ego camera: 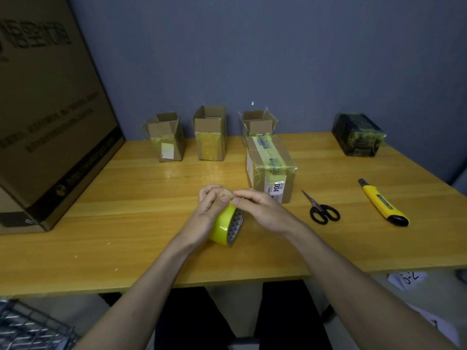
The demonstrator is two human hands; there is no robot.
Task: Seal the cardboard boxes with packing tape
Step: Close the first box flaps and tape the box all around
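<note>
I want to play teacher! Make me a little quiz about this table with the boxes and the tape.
1. True or false: the scissors lie between the labelled box and the yellow knife.
2. How many small open boxes stand along the wall? A) two B) three C) five
3. Fill in: both hands, left hand and right hand, are on the roll of ____.

Key: 1 true. 2 B: open boxes at left, middle and right. 3 tape.
</note>
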